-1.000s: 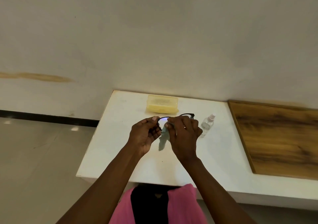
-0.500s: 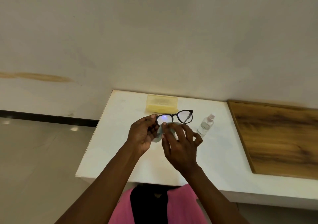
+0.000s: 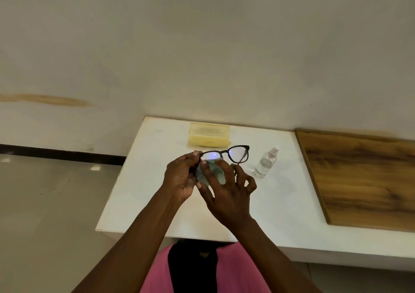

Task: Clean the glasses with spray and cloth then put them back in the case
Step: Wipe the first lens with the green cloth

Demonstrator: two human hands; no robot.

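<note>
Black-framed glasses (image 3: 238, 154) are held up above the white table (image 3: 143, 180), lenses facing me. My left hand (image 3: 180, 175) pinches the frame's left end. A pale grey-green cloth (image 3: 214, 171) sits just below the left lens, under the fingers of my right hand (image 3: 226, 191). The right lens is uncovered. A yellow translucent case (image 3: 210, 137) lies shut at the table's back edge. A small clear spray bottle (image 3: 266, 162) stands to the right of the glasses.
A wooden panel (image 3: 363, 178) lies on the table's right part. A plain wall rises right behind the table. Tiled floor (image 3: 49, 202) spreads to the left, and the table's left edge drops off there. Pink clothing shows at the bottom.
My right hand has slid down off the glasses with the cloth, uncovering both lenses. The glasses have tipped up so the lenses face me. My left hand has kept its grip.
</note>
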